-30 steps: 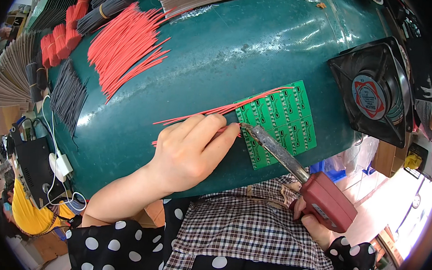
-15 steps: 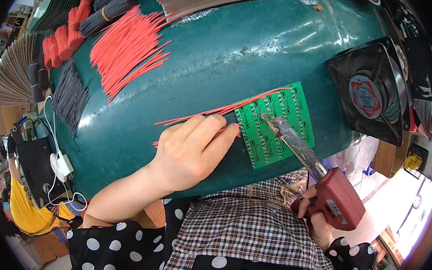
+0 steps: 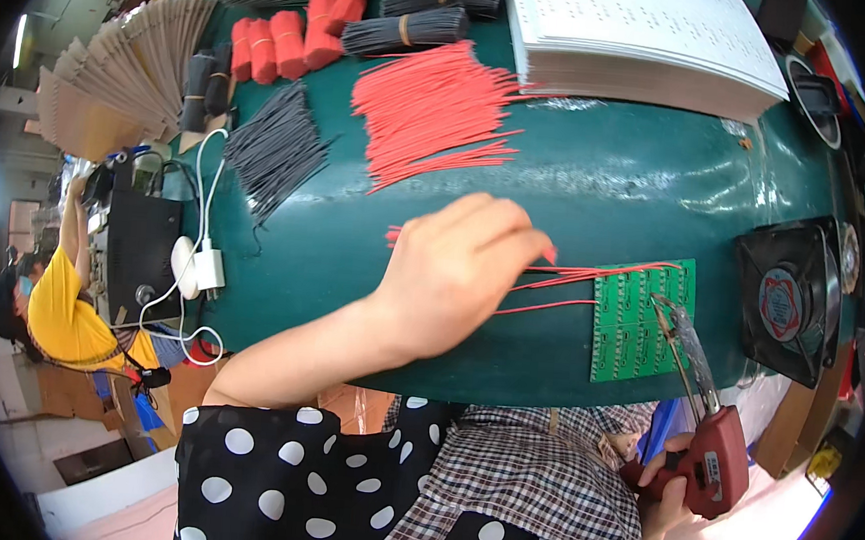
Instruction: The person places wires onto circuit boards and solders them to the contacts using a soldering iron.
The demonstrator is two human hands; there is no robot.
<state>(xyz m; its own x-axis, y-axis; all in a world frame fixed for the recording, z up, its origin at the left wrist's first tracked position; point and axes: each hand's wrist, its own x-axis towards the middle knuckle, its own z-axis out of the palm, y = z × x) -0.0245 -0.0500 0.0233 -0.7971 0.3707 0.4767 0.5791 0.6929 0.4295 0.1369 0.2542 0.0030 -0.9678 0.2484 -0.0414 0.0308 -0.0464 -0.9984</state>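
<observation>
My left hand (image 3: 452, 276) is over the middle of the bench, fingers pinched around red wires whose ends poke out on both sides of it. Other red wires (image 3: 562, 277) run from beside and below this hand to the green circuit board panel (image 3: 640, 347), some lying across its upper edge. My right hand (image 3: 670, 482) is closed on the grip of a dark red soldering gun (image 3: 725, 459). The gun's metal tip is over the right part of the panel; whether it touches is not clear.
Loose red wires (image 3: 433, 120) and black wires (image 3: 275, 149) lie at the back left, near banded bundles (image 3: 286, 44). A paper stack (image 3: 648, 54) stands at the back. To the right is a black fan (image 3: 786, 300). Another person (image 3: 79, 306) in yellow is far left.
The whole view has shifted, with the bench scene lying further right. My left hand has drawn away leftward from the panel. The soldering gun's tip remains over the panel.
</observation>
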